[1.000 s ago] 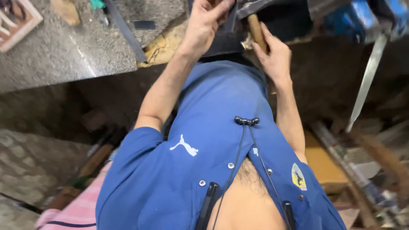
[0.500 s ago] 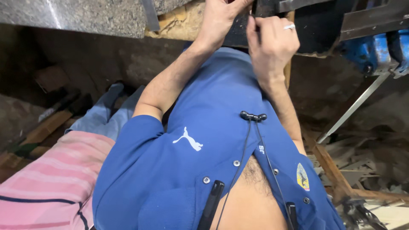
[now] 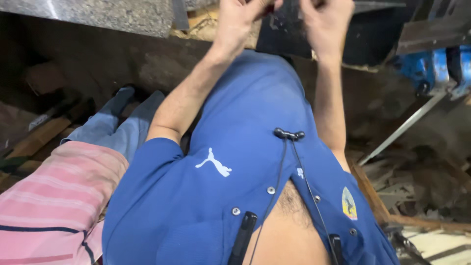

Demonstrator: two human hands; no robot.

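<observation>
My left hand [image 3: 236,19] and my right hand [image 3: 326,24] are raised at the top edge of the view, in front of my blue shirt [image 3: 245,162]. Between them is a dark flat metal piece [image 3: 283,35]. Both hands curl their fingers over its upper corners, left hand on the left side, right hand on the right. The fingertips are partly cut off by the frame. A black earphone cord with a clip [image 3: 288,134] hangs down my chest.
A speckled grey stone slab [image 3: 98,14] lies at the top left. A blue vise [image 3: 436,68] with a metal bar [image 3: 402,130] is at right. Wood scraps [image 3: 407,191] litter the floor. Another person's pink striped cloth [image 3: 54,196] and jeans [image 3: 117,127] are at left.
The view has swung down and left. The wooden handle seen by my right hand a second ago is out of sight; both hands now sit on the dark piece.
</observation>
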